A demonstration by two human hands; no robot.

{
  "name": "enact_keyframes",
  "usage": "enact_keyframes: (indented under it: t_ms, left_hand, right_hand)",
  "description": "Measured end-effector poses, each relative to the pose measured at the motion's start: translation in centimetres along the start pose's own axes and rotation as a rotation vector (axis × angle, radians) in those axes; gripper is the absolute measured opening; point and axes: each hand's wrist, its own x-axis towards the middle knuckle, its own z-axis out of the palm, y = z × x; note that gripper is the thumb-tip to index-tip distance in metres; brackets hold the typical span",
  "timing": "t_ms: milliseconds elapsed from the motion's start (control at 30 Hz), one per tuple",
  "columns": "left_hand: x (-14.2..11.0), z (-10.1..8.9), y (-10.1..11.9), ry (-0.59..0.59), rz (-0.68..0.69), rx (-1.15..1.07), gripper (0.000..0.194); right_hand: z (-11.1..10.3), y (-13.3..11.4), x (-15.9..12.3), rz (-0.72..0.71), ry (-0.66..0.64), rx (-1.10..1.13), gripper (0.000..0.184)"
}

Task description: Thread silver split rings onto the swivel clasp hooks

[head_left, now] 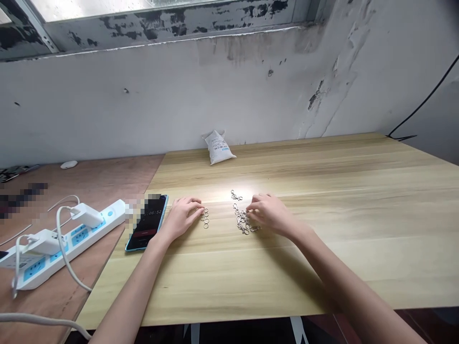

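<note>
Head view: your left hand (186, 212) rests on the counter (322, 181) just right of the phone (150, 222), fingers bent in beside a short column of rings (206, 220); whether they pinch one cannot be told. Well to the phone's right, your right hand (268, 213) curls its fingers at the edge of a heap of clasps (243, 220), its grip hidden too. A smaller cluster (235, 196) lies right of the phone, level with its far end. Judging progress, you have the rings laid out singly, while the heap looks unsorted and left to handle. Joined pieces are too small to make out.
</note>
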Motion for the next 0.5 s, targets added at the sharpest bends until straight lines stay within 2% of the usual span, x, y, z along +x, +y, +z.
enact_keyframes:
  t_ms: [100,267,400,500]
  left_hand:
    - [0.3,0.1,0.4,-0.016,0.021,0.007,0.023]
    - [0.9,0.5,0.9,-0.015,0.035,-0.026,0.016]
    - [1.6,0.6,1.4,-0.024,0.010,-0.110,0.014]
    - [1.9,0.8,1.7,-0.012,0.003,-0.127,0.014]
  right_hand:
    - [0.0,-1.2,-0.2,-0.012,-0.016,-0.122,0.029]
    - [0.9,-2.3,1.3,0.075,0.076,-0.193,0.035]
    - [2.4,-3.0,3.2,0.060,0.049,-0.268,0.033]
    - [2.6,-3.2,4.2,0.044,0.017,-0.257,0.030]
